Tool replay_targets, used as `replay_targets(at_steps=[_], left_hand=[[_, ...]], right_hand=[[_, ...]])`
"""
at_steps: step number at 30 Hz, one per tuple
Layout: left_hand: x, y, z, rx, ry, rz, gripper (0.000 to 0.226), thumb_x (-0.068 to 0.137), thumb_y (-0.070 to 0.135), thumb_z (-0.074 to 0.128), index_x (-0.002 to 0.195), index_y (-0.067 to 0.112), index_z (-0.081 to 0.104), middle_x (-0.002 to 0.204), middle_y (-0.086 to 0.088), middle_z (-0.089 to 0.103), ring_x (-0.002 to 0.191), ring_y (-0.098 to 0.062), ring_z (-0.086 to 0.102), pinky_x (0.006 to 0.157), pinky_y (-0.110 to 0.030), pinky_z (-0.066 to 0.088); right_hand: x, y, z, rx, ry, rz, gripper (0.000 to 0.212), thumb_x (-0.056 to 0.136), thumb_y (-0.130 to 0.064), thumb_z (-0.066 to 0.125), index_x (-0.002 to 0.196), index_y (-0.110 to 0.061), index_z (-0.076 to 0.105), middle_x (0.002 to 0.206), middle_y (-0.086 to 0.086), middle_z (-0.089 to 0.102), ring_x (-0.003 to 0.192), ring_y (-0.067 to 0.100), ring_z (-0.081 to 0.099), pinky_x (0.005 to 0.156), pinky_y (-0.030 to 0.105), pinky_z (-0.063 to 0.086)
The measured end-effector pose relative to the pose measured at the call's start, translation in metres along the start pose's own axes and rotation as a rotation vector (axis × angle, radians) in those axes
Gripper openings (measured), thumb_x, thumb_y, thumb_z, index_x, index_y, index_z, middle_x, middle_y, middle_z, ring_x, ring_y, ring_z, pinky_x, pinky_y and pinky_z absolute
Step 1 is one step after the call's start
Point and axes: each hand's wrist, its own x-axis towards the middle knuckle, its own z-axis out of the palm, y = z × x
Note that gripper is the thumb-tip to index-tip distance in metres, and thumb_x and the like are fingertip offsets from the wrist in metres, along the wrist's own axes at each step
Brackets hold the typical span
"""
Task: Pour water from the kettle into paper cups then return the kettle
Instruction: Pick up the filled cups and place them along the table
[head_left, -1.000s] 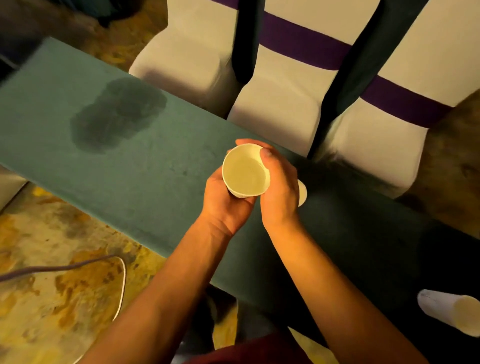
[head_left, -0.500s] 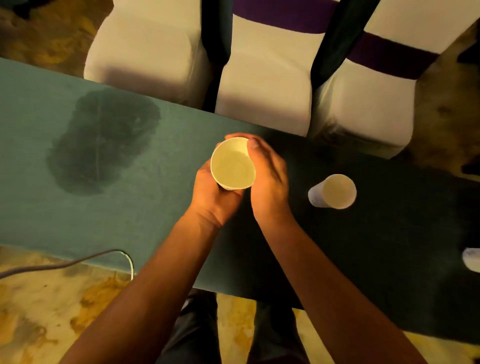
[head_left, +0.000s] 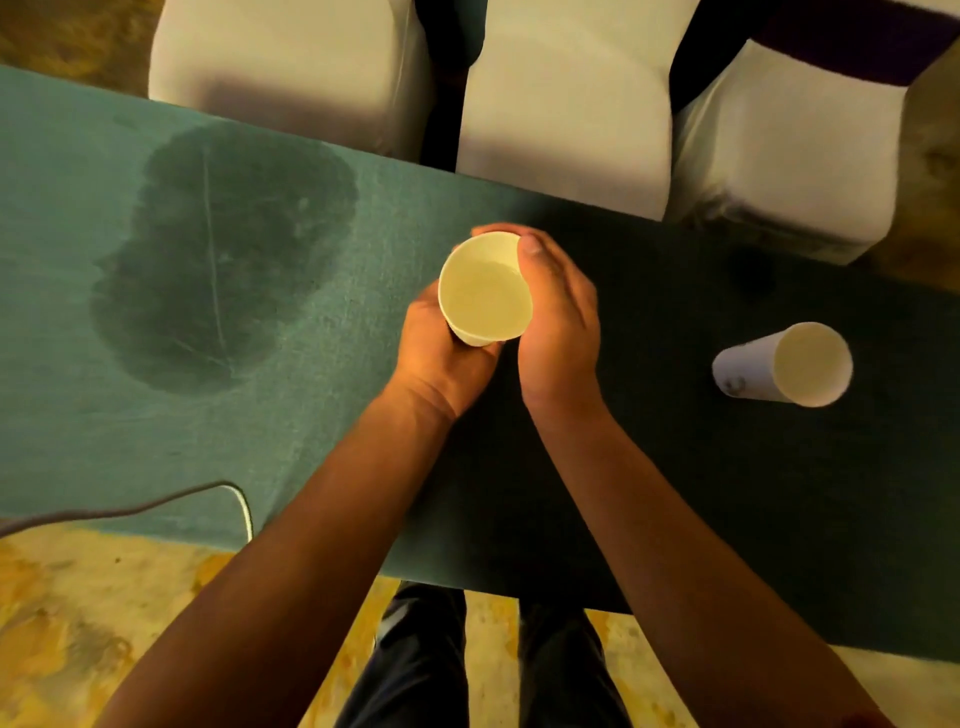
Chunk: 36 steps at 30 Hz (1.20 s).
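Green-clothed worktop has a dark wet patch far left. Both hands, left hand and right hand, wrap the paper cup, probably steadying it; each grip is curled round it. Second cup sits right. No kettle visible.

- No readable text, label, brand or number is showing anywhere.
- A small dark mark is showing on the white paper cup standing well right of the fingers, too blurred to read.

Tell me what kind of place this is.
Probably a banquet or conference hall: a long table under a green cloth, a row of white-covered chairs, one with a purple sash, and a patterned floor.
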Motion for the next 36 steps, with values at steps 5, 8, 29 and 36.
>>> replay_targets(at_steps=[5,8,29,36], left_hand=[[0.006,0.009,-0.015,0.136,-0.003,0.045,0.030,0.079,0.023,0.052,0.104,0.010,0.062,0.101,-0.010,0.063,0.091,-0.024,0.061,0.076,-0.037,0.054],[0.010,0.017,-0.023,0.174,0.001,0.156,0.028,0.095,0.020,0.040,0.106,0.009,0.062,0.092,-0.005,0.073,0.085,-0.020,0.069,0.067,-0.030,0.057],[0.016,0.012,-0.016,0.180,0.101,0.277,0.027,0.097,0.014,0.043,0.104,0.003,0.067,0.092,-0.019,0.073,0.099,-0.035,0.067,0.104,-0.048,0.048],[0.013,0.016,-0.019,0.149,0.114,0.313,0.030,0.097,0.014,0.041,0.107,0.000,0.066,0.096,-0.023,0.073,0.104,-0.037,0.069,0.103,-0.047,0.051]], right_hand=[[0.003,0.012,-0.001,-0.034,-0.010,-0.024,0.032,0.110,-0.004,0.038,0.106,-0.003,0.070,0.095,-0.010,0.072,0.087,-0.009,0.067,0.077,0.010,0.050],[0.001,0.016,-0.001,-0.054,-0.003,-0.032,0.034,0.109,-0.005,0.039,0.102,-0.007,0.072,0.087,-0.018,0.075,0.085,-0.014,0.066,0.073,0.005,0.048],[0.003,0.052,-0.013,-0.023,-0.013,-0.012,0.033,0.110,-0.004,0.036,0.113,0.006,0.067,0.103,0.011,0.071,0.094,0.009,0.067,0.080,0.019,0.052],[0.002,0.053,-0.014,-0.040,-0.017,0.013,0.035,0.106,-0.015,0.038,0.111,-0.003,0.070,0.105,0.009,0.072,0.095,0.011,0.067,0.082,0.022,0.053]])
